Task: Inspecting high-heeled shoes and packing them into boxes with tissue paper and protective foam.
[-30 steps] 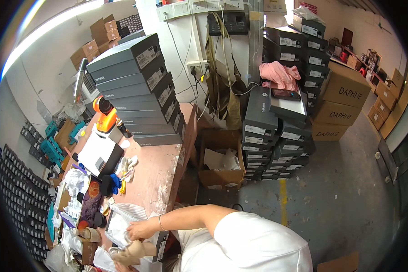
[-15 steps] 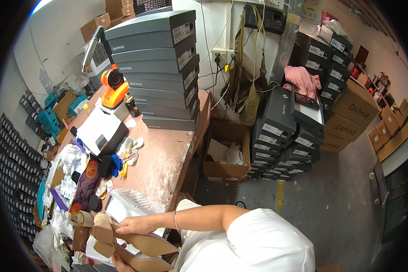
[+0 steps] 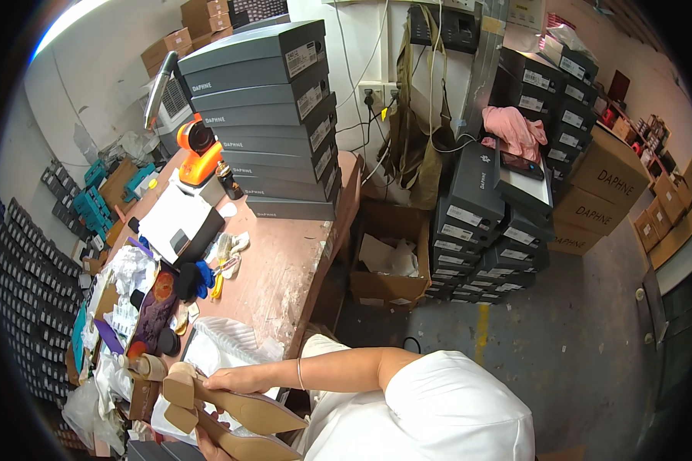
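Two beige pointed heeled shoes are held side by side over the table's near edge, tan soles facing up and toes pointing right. My right hand (image 3: 238, 379), with a thin bracelet at the wrist, is closed around the upper shoe (image 3: 265, 412) near its heel. Lower down, my left hand (image 3: 210, 446) is partly hidden behind the other shoe (image 3: 246, 444) and grips it from below. Their block heels (image 3: 180, 386) point left. White tissue paper (image 3: 221, 342) lies just beyond and beneath the shoes.
A tall stack of grey shoe boxes (image 3: 265, 123) stands on the pinkish table (image 3: 273, 261). Left of it are an orange tool (image 3: 200, 157), a small dark bottle (image 3: 227, 183), and brushes and cloths. An open carton (image 3: 388, 290) sits on the floor beside more stacked shoe boxes (image 3: 469, 192).
The view has shifted slightly. Both shoes stay in my hands, with the soles turned a little more fully toward view.
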Available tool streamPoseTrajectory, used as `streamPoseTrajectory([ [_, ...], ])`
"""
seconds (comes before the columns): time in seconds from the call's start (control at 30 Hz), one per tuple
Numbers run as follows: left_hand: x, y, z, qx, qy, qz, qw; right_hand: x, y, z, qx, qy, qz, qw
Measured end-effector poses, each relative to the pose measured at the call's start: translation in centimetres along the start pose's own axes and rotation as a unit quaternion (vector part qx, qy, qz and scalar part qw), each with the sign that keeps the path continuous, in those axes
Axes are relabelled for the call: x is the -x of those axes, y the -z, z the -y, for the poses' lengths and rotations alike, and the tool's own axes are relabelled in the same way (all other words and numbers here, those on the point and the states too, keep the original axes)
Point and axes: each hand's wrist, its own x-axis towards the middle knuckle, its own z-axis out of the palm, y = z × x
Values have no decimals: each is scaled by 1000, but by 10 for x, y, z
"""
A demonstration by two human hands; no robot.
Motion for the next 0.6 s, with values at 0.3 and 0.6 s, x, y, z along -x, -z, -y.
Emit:
streamPoseTrajectory([
  [0.3,3,27,31,164,55,36,984,19,-9,-2,-38,-63,-31,997],
  [0.6,6,32,33,173,81,9,982,24,3,-5,-63,-71,11,995],
])
